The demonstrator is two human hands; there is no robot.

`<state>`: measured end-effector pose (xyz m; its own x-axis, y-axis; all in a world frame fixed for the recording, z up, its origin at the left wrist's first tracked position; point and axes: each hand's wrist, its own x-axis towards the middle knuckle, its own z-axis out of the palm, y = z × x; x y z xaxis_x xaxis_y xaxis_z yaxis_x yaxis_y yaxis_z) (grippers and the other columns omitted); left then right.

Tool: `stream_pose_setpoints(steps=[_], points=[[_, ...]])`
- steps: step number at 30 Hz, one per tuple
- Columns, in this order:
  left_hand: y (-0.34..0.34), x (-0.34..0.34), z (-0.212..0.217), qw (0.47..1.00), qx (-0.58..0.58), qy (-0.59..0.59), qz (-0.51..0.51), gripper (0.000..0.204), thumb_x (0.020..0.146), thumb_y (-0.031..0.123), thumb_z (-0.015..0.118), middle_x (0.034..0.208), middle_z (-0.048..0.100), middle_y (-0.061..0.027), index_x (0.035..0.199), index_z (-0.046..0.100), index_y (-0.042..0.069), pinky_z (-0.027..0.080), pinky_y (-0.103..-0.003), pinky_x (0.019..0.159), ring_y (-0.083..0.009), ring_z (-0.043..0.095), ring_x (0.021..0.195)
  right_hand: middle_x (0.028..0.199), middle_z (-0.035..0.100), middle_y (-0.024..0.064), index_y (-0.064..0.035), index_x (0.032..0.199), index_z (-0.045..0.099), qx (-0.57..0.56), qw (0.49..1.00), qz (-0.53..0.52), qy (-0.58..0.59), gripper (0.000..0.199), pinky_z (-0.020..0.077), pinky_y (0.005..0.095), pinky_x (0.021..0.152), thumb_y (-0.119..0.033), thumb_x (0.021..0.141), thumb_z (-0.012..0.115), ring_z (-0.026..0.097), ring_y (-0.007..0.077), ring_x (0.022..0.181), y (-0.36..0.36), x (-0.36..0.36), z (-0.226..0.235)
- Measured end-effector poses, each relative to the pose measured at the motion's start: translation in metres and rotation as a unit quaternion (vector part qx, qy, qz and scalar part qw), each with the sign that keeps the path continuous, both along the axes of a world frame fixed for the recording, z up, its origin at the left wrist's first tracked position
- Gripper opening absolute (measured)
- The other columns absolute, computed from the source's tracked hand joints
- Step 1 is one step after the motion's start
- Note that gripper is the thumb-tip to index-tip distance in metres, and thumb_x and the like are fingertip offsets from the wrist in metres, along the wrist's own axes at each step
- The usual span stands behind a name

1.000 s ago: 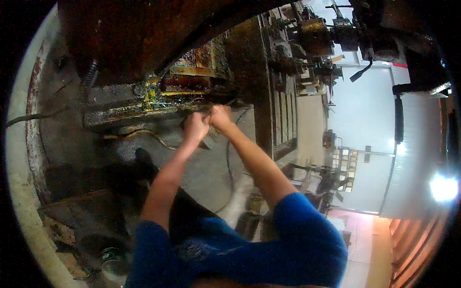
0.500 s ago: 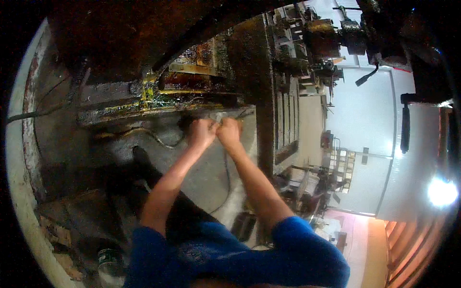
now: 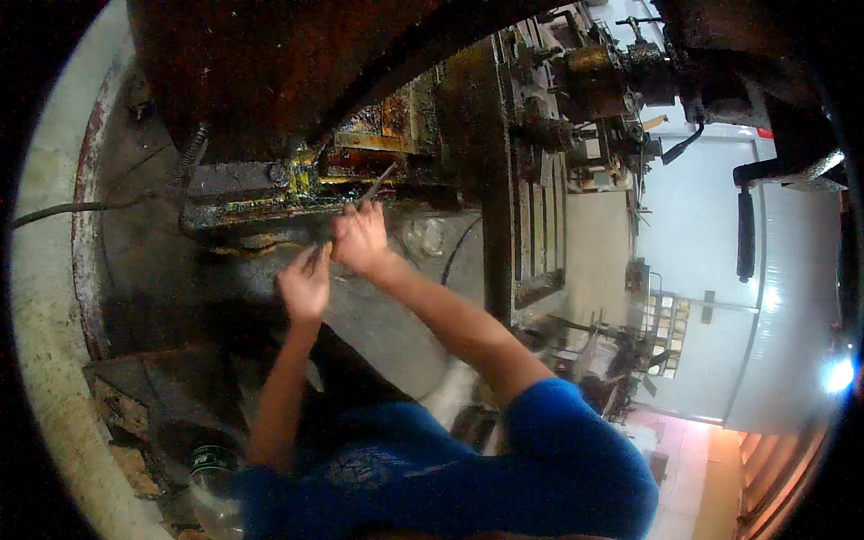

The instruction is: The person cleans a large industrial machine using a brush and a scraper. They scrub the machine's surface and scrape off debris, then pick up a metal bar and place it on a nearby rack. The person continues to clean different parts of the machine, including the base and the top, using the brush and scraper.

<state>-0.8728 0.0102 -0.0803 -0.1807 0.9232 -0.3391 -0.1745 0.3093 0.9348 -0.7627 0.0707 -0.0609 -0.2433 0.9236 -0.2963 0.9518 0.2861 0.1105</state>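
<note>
I see my right hand closed around a thin metal rod that slants up toward the greasy, yellow-stained machine bed. My left hand sits just below and beside it, fingers curled on something small I cannot make out. A dark cable trails off left; a black lever handle hangs far right.

Light: we see dim shadow over the dark machine; a glaring lamp far right of it.
Sharpness: soft, grainy.
Edges: strongly bent, black rim.
</note>
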Motion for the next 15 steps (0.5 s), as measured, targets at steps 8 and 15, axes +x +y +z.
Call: stream_pose_setpoints(steps=[8,15], points=[[0.068,0.02,-0.029,0.992,0.045,0.022,-0.115,0.023,0.076,0.016,0.061,0.078,0.064,-0.0136,0.086,0.063,-0.004,0.045,-0.027,0.065,-0.0159,0.061,0.071,0.086,0.059,0.0086,-0.0105,0.08,0.065,0.021,0.996,-0.063,-0.054,0.031,0.0342,0.0419,0.078,-0.038,0.069,0.057,0.052,0.0284,0.09,0.043,0.026,-0.012],[0.083,0.011,-0.034,0.981,0.117,0.07,-0.138,0.021,0.075,0.017,0.061,0.072,0.063,-0.016,0.079,0.063,-0.003,0.045,-0.029,0.06,-0.0212,0.062,0.065,0.083,0.061,0.0068,-0.0108,0.08,0.063,0.052,0.989,-0.13,-0.052,0.035,0.0363,0.0393,0.076,-0.04,0.061,0.062,0.055,0.0247,0.086,0.041,0.019,-0.014]])
